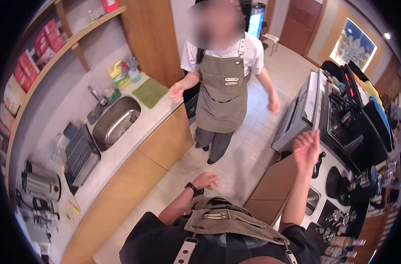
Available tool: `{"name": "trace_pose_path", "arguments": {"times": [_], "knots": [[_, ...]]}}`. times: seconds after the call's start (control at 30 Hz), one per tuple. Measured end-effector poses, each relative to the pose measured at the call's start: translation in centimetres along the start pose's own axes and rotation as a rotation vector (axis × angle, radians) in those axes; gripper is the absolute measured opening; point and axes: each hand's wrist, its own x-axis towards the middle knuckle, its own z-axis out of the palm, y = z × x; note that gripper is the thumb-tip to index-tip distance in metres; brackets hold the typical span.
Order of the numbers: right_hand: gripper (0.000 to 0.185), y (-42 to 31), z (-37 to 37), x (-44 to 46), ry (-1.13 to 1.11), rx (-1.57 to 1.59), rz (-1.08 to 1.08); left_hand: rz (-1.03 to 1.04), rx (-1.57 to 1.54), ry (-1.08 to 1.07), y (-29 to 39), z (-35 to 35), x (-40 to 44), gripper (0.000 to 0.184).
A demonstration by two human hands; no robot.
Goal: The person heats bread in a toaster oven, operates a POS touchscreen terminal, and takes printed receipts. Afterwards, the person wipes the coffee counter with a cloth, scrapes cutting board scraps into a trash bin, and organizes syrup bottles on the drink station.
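In front of my apron, my left hand [205,180] hangs over the floor, with a dark watch [191,188] at its wrist. Its fingers are loosely bent and apart, and nothing shows in them. My right hand [307,148] is raised on the right, near the front of the counter with the black coffee machine [341,125]. Its fingers are half bent with one pointing upward, and I see no object in it. Whether it touches the white-edged unit [297,115] behind it is unclear. A co-worker in an olive apron [222,94] stands facing me, arms apart from mine.
On the left counter [141,138] are a steel sink [117,123], a green mat [150,92], a dish rack [80,154] and a steel urn [42,182]. Bottles [119,75] stand behind the sink. A coffee grinder [363,185] and several syrup bottles [341,251] line the right side.
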Motion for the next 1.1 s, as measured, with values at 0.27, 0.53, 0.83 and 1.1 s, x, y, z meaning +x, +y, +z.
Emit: {"name": "trace_pose_path", "arguments": {"times": [0.27,0.53,0.83,1.1], "knots": [[0.052,-1.9,3.3,-1.0,-0.296,0.609,0.199,-0.69,0.966,0.128,-35.1,-0.2,-11.6,0.045],[0.041,12.6,-5.9,-8.5,-0.572,-0.876,0.672,-0.606,0.784,0.322,-33.7,-0.8,-14.5,0.047],[0.053,18.9,-9.6,-17.4,-0.823,-0.754,1.145,-0.476,0.727,0.596,-27.5,-6.6,-10.1,0.046],[0.053,15.6,-11.4,-17.8,-0.602,-0.819,1.054,-0.179,0.915,0.435,-22.4,-4.1,-4.0,0.032]]}}
